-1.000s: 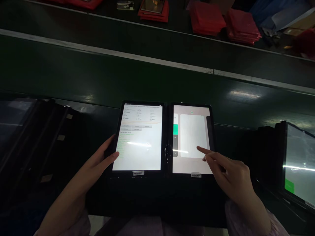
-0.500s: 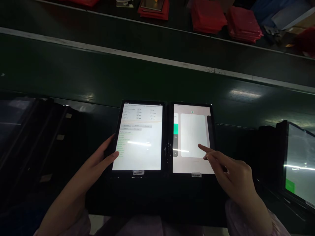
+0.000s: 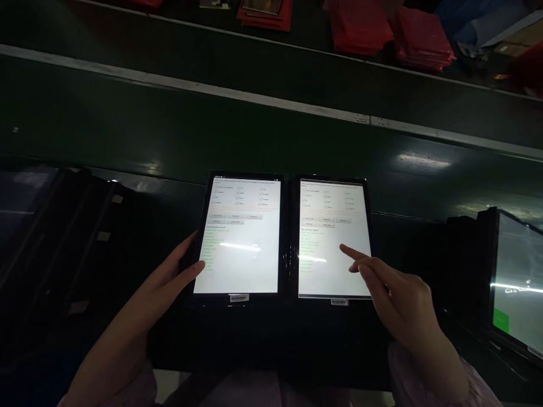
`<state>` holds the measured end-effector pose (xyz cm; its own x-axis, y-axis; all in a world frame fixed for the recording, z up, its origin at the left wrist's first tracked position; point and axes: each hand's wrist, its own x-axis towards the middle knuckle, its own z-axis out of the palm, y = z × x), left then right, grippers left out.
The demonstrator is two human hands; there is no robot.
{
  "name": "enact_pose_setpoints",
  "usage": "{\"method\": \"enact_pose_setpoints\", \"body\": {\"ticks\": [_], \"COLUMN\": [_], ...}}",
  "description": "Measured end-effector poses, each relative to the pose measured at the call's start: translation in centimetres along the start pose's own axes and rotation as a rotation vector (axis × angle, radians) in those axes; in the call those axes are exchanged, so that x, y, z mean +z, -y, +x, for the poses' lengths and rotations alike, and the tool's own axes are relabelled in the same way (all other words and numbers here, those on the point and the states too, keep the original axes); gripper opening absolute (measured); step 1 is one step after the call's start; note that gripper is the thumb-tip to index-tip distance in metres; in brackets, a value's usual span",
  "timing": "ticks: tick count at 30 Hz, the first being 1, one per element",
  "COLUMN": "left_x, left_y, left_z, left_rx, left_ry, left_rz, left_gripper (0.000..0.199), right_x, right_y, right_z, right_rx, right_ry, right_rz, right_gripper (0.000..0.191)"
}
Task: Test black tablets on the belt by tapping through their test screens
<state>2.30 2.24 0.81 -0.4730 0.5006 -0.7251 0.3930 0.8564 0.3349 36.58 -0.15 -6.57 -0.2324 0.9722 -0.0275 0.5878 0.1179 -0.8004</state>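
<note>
Two lit tablets lie side by side with black frames, the left tablet (image 3: 246, 254) and the right tablet (image 3: 326, 282). Both screens show checkboxes, grey buttons and lines of green text. My left hand (image 3: 178, 271) grips the left tablet by its left edge, thumb on the front and the other fingers partly hidden behind. Over the right tablet's screen, my right hand (image 3: 390, 282) points with its index finger, the other fingers curled and nothing held; whether the fingertip touches the glass I cannot tell. A small barcode label sticks out below each tablet.
Another lit tablet (image 3: 517, 282) with a green square stands at the far right. Dark devices (image 3: 55, 237) are lined up at the left. Beyond the metal rail (image 3: 263, 100) lie red packets (image 3: 358, 25) in stacks.
The right tablet's screen has switched from a blank card view to the checkbox page with green text. My right hand has barely moved, and my left hand keeps its hold.
</note>
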Motion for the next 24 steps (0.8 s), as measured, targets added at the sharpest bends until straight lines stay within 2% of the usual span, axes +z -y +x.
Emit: {"method": "enact_pose_setpoints", "body": {"ticks": [5,10,13,16,20,22,24], "left_x": [0.0,-1.5,-2.5,-2.3,-0.8,-0.2,0.0], "left_y": [-0.2,2.4,4.6,5.5,3.9,2.6,1.7], "left_z": [-0.6,1.0,1.9,1.9,1.5,1.4,1.2], "left_rx": [0.021,0.168,0.277,0.324,0.266,0.194,0.136], "left_ry": [0.017,0.120,0.170,0.136,0.016,-0.050,-0.069], "left_rz": [0.087,0.270,0.415,0.516,0.512,0.431,0.297], "left_gripper": [0.083,0.102,0.114,0.129,0.131,0.122,0.109], "right_x": [-0.4,-0.8,-0.8,-0.7,-0.7,-0.9,-1.1], "right_y": [0.0,0.3,0.1,-0.1,0.2,0.6,0.9], "right_z": [-0.1,-0.4,-0.6,-0.7,-0.6,-0.5,-0.5], "right_rx": [-0.059,-0.161,-0.124,-0.098,-0.139,-0.161,-0.181], "right_ry": [0.056,0.284,0.189,0.036,-0.007,0.005,0.018], "right_rz": [0.101,0.313,0.178,0.027,0.027,0.049,0.063], "right_gripper": [0.033,0.040,0.041,0.038,0.034,0.032,0.032]}}
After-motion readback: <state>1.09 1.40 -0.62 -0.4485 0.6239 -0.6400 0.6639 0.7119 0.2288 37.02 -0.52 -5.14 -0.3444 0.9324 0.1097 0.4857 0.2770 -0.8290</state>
